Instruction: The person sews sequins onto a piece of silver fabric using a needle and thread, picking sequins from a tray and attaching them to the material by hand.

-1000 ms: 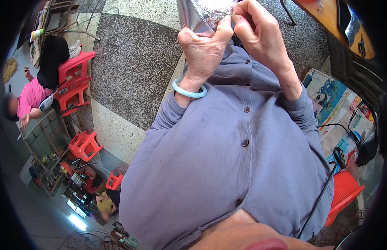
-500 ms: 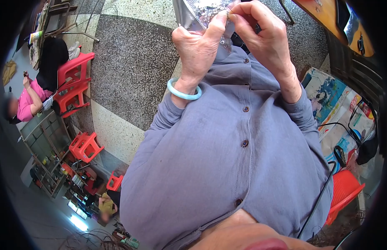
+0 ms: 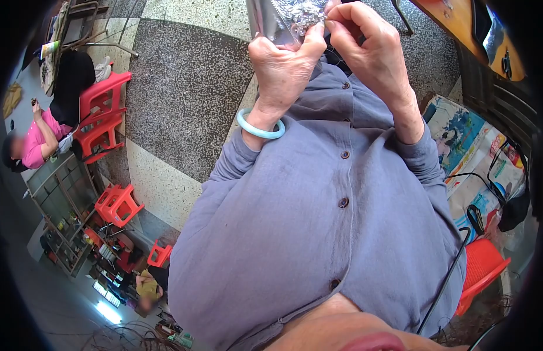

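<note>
A shiny silver piece of cloth, apparently sequined, lies at the top edge of the view, partly cut off. My left hand, with a pale green bangle at its wrist, grips the cloth's near edge, thumb on top. On the cloth by my left thumb is a cluster of glittering sequins or beads. My right hand is closed in a pinch beside that thumb, its fingertips at the cloth's edge. What it pinches is too small to make out.
A wooden tabletop with dark scissors stands at upper right. Below are printed sheets, a black cord and a red stool. Red chairs and two other people, one in a pink shirt, are at left.
My left hand has shifted slightly right. The cloth's hanging lower corner is no longer visible below the fingers, and the glittering cluster shows more plainly. My right hand stays nearly in place, pinched.
</note>
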### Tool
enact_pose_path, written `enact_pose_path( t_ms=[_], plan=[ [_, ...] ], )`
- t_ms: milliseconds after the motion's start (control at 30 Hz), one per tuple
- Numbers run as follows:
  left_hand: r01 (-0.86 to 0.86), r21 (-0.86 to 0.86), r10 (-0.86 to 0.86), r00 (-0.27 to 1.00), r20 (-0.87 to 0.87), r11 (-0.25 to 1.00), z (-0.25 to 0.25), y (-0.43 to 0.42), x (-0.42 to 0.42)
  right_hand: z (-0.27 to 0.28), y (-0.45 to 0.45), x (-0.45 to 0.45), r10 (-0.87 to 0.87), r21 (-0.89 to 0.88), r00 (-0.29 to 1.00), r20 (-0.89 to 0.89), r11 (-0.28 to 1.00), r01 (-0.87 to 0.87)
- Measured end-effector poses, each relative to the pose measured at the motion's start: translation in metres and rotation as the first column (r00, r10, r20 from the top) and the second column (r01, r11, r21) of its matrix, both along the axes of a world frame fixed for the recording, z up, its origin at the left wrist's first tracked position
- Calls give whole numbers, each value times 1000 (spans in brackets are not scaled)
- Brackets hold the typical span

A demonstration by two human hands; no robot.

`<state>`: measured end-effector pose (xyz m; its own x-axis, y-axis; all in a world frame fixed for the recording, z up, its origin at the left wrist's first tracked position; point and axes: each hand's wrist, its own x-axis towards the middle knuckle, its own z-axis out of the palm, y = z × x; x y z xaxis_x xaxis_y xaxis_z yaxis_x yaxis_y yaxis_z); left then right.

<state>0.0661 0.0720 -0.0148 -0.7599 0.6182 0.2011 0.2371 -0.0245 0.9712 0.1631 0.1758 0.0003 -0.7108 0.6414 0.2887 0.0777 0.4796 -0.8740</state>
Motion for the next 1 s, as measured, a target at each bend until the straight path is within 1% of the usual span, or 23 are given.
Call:
enact_pose_path(
  t_ms=[33, 133, 233, 333, 433, 500, 533, 600, 733, 833, 933, 1000],
  plan=[
    [-13, 21, 13, 1000, -14, 1000, -1, 1, 1, -1, 1, 0, 3, 26, 1000, -9, 1000, -3],
    [7, -107, -21, 991, -130, 994, -4, -5, 0, -6, 2, -2, -12, 205, 998, -61, 978, 24],
    [-16, -95, 1, 989, -148, 995, -5, -4, 3, -3, 1, 1, -10, 182, 1000, 2, 983, 9],
    [10, -82, -16, 997, -72, 997, -7, -4, 5, -7, 2, 2, 14, 177, 1000, -13, 984, -12],
    [27, 8, -28, 993, 110, 1000, -2, -2, 4, -6, -1, 3, 43, -114, 999, -5, 993, -43],
    [80, -10, -76, 974, 214, 997, 12, -2, -2, -2, 1, 5, 30, -110, 999, 23, 994, -28],
    [95, 14, -95, 963, 253, 995, 15, -1, -5, -2, 2, 5, 24, -110, 999, 36, 994, -20],
    [96, 44, -105, 954, 281, 994, 15, -1, -6, -3, 3, 6, 26, -104, 999, 29, 994, -23],
    [92, 33, -97, 963, 250, 995, 10, 1, -5, -1, 1, 4, 9, -24, 1000, -20, 1000, -10],
    [97, 6, -96, 971, 218, 995, 7, 1, -4, -2, 2, 3, -5, 22, 1000, 11, 1000, 5],
    [81, -6, -78, 979, 190, 997, 4, 2, -2, -9, 4, 1, 1, 135, 998, -55, 991, 6],
    [63, 0, -62, 980, 189, 998, 3, 2, -1, -10, 3, -1, -7, 137, 997, -72, 990, 17]
  ],
)
